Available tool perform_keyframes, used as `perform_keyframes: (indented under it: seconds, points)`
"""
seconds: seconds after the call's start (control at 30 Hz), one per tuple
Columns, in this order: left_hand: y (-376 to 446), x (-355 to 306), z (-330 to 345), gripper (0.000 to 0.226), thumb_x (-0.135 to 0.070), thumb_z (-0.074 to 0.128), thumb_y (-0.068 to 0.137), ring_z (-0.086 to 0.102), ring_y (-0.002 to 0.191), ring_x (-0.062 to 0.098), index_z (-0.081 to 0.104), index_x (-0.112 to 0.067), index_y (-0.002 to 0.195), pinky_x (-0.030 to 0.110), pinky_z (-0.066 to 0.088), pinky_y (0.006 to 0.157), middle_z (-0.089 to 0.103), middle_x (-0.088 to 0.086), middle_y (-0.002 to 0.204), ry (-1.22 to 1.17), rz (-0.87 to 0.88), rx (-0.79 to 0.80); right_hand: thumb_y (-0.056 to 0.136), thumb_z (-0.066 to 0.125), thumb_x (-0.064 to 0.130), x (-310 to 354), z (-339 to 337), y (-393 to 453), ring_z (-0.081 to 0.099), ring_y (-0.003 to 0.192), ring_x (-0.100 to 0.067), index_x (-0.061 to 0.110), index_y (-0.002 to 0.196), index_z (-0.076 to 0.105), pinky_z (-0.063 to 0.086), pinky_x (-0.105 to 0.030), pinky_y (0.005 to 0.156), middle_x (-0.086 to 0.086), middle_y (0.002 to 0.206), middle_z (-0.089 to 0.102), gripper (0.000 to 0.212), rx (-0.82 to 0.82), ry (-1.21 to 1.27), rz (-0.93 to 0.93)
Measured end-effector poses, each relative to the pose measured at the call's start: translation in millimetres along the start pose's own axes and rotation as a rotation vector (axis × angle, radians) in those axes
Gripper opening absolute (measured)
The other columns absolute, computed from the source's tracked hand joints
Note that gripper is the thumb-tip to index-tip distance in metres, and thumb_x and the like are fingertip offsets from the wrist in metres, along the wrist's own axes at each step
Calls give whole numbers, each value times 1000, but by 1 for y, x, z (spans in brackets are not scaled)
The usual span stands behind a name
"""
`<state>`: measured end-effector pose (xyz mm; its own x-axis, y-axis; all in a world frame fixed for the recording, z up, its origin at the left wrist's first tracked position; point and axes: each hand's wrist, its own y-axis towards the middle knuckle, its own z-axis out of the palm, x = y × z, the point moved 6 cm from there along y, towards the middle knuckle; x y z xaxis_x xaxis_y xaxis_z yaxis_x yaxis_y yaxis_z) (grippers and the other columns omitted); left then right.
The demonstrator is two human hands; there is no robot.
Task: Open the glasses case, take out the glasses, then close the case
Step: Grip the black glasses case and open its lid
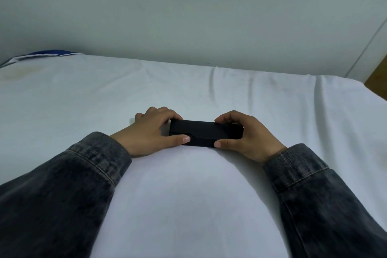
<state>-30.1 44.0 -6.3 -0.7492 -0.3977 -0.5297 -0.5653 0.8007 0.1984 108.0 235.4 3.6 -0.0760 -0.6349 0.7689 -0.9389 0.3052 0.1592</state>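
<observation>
Two dark, mottled denim sleeves come in from the near corners and meet at a black glasses case, which lies flat and lengthwise on a white sheet. Nearer than the case the sheet is smooth and bare, with a soft shadow across it. The left hand grasps the case's left end, thumb along the near edge and fingers curled over the far edge. The right hand grasps the right end the same way, its thumb tip pressed to the near edge. The case's flap lies down, so the case is closed.

Beyond the case the sheet runs on with shallow creases, most of them up and to the right of it. Far to the left of the case there is a faint yellowish stain, and past that a strip of blue fabric at the sheet's far corner. Behind the case rises a plain pale wall. To the far right of the case a bit of brown floor shows beside a white upright edge.
</observation>
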Motion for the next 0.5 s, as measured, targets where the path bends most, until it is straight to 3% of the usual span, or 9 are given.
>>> perform_keyframes:
  seconds: [0.27, 0.5]
  points:
    - [-1, -2, -2, 47, -69, 66, 79, 46, 115, 5, 61, -39, 113, 38, 29, 103, 62, -19, 116, -24, 31, 1, 66, 89, 21, 3, 0, -1, 65, 97, -14, 27, 109, 65, 51, -22, 85, 4, 104, 68, 49, -6, -1, -8]
    - [-2, -4, -3, 52, -73, 67, 71, 42, 111, -17, 61, -40, 111, 39, 32, 102, 64, -25, 110, -101, 41, 14, 65, 89, 17, 6, 1, -2, 65, 95, -17, 27, 109, 63, 52, -24, 84, 1, 108, 67, 52, 1, 3, -23]
